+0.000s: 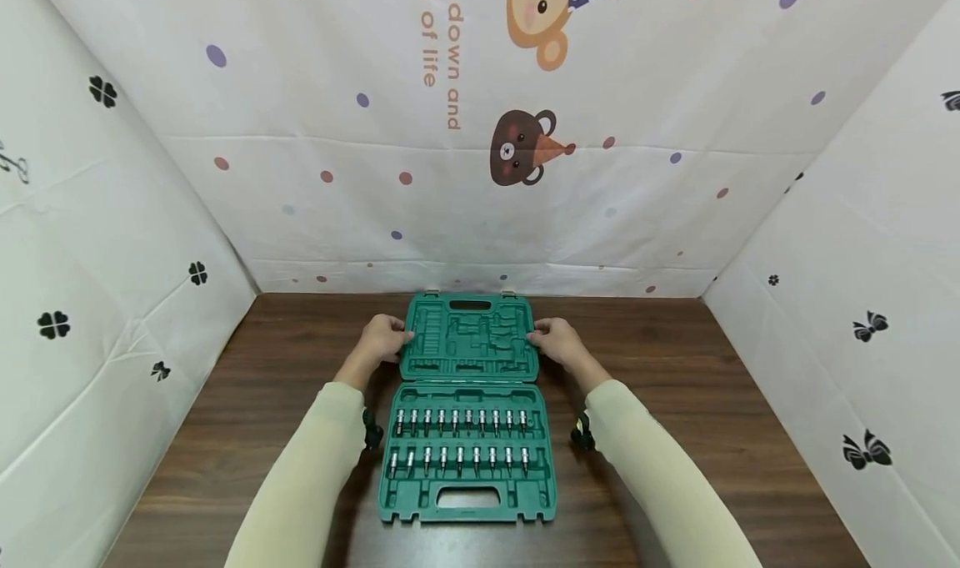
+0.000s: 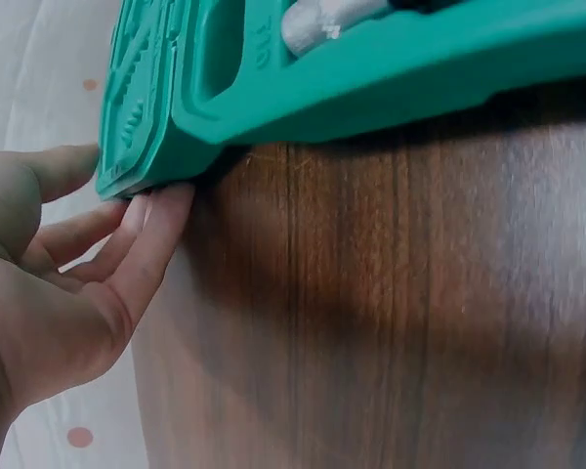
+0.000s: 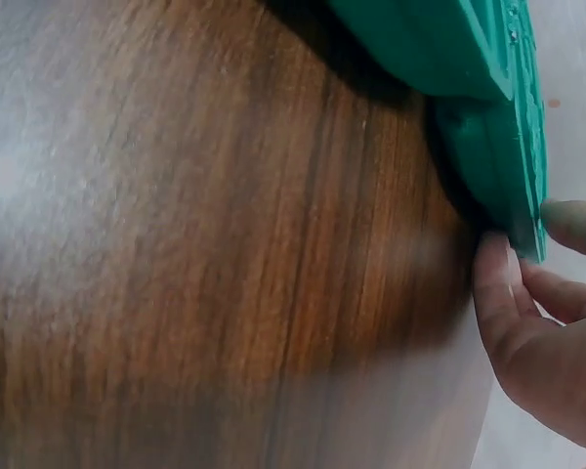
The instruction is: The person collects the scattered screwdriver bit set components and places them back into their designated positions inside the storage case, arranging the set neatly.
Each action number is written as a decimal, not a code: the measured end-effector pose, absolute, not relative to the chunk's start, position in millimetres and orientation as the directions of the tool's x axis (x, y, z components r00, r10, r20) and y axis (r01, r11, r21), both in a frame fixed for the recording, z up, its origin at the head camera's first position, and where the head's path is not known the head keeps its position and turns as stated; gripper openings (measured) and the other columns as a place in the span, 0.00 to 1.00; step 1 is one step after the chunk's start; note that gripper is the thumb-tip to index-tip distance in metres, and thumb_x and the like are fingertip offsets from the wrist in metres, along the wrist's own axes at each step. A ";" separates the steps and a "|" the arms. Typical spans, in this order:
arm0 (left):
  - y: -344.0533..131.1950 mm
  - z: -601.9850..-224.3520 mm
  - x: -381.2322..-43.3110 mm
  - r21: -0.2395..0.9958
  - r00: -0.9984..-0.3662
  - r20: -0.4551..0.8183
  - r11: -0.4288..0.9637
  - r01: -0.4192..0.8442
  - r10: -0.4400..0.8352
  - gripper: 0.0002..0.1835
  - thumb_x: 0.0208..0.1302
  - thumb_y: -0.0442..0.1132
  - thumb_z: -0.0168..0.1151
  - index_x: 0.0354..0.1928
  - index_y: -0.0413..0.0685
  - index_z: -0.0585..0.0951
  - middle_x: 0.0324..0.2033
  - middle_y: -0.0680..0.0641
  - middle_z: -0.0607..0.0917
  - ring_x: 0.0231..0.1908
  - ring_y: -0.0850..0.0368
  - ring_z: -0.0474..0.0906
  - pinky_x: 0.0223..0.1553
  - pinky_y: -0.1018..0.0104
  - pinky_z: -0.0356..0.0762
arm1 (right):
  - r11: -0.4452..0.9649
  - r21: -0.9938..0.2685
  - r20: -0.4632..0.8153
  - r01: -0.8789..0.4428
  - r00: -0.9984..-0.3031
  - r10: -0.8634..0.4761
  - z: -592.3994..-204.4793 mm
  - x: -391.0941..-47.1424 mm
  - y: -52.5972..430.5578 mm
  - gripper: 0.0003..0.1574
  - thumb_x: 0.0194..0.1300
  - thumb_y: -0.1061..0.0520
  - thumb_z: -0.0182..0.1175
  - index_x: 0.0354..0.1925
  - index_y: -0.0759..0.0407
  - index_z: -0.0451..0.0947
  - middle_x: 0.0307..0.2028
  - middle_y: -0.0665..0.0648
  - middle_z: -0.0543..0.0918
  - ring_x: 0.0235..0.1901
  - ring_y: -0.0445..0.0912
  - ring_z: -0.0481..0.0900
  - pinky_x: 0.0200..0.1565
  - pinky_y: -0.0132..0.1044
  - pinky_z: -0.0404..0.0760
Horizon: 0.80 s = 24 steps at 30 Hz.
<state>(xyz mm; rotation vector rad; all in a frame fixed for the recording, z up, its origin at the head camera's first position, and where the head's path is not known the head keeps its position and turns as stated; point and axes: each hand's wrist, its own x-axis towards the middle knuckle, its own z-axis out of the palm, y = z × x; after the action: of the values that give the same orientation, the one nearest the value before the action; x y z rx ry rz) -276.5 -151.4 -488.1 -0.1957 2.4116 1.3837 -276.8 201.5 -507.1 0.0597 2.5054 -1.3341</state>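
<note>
A green plastic tool case lies unfolded on the table, its moulded lid (image 1: pixel 471 351) at the back and its base (image 1: pixel 408 493) nearer. Two rows of silver socket bits (image 1: pixel 460 459) stand in the base. On the left, my left hand (image 1: pixel 382 339) holds the lid's side edge. The left wrist view shows that hand's thumb (image 2: pixel 66 170) at the lid's inner face and the other fingers beneath. My right hand (image 1: pixel 558 342) grips the opposite edge of the lid. In the right wrist view its thumb (image 3: pixel 574 225) lies over the rim, fingers tucked under.
Dark brown wood table (image 1: pixel 675 401) surrounds the case. A pale patterned cloth (image 1: pixel 337 218) hangs behind, and similar cloths stand along both sides. Dark wrist devices (image 1: pixel 372 429) sit at the light sleeves (image 1: pixel 315 459), beside the case base. The lid's far edge lies near the back cloth.
</note>
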 end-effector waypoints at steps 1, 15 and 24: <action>-150.7 -488.0 -276.6 0.805 -0.928 -0.369 0.517 -0.292 0.051 0.26 0.79 0.36 0.56 0.72 0.30 0.68 0.69 0.29 0.72 0.62 0.35 0.77 0.51 0.51 0.88 | 0.570 -0.802 -0.284 0.177 -0.954 -0.102 -507.5 -277.5 201.0 0.32 0.80 0.54 0.55 0.74 0.68 0.65 0.67 0.69 0.75 0.57 0.60 0.82 0.62 0.54 0.81; -149.2 -487.7 -276.2 0.812 -0.937 -0.349 0.499 -0.302 0.001 0.23 0.76 0.32 0.58 0.69 0.31 0.72 0.66 0.30 0.74 0.58 0.35 0.81 0.47 0.51 0.89 | 0.536 -0.823 -0.286 0.187 -0.952 -0.107 -503.4 -279.5 201.9 0.28 0.80 0.60 0.53 0.72 0.69 0.67 0.63 0.70 0.77 0.59 0.61 0.81 0.62 0.53 0.82; -147.2 -485.2 -274.9 0.838 -0.950 -0.313 0.469 -0.279 -0.006 0.20 0.73 0.31 0.63 0.64 0.33 0.76 0.59 0.32 0.79 0.56 0.38 0.82 0.43 0.54 0.90 | 0.479 -0.851 -0.298 0.216 -0.949 -0.102 -493.2 -279.5 208.3 0.27 0.79 0.63 0.54 0.71 0.70 0.67 0.63 0.72 0.77 0.61 0.61 0.80 0.61 0.52 0.83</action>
<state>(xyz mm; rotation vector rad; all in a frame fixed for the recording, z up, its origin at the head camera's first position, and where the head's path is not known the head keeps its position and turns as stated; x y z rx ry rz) -274.9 -147.2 -485.2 -0.2438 2.4534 1.4737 -279.5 208.3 -493.2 0.0962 2.4214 -1.4585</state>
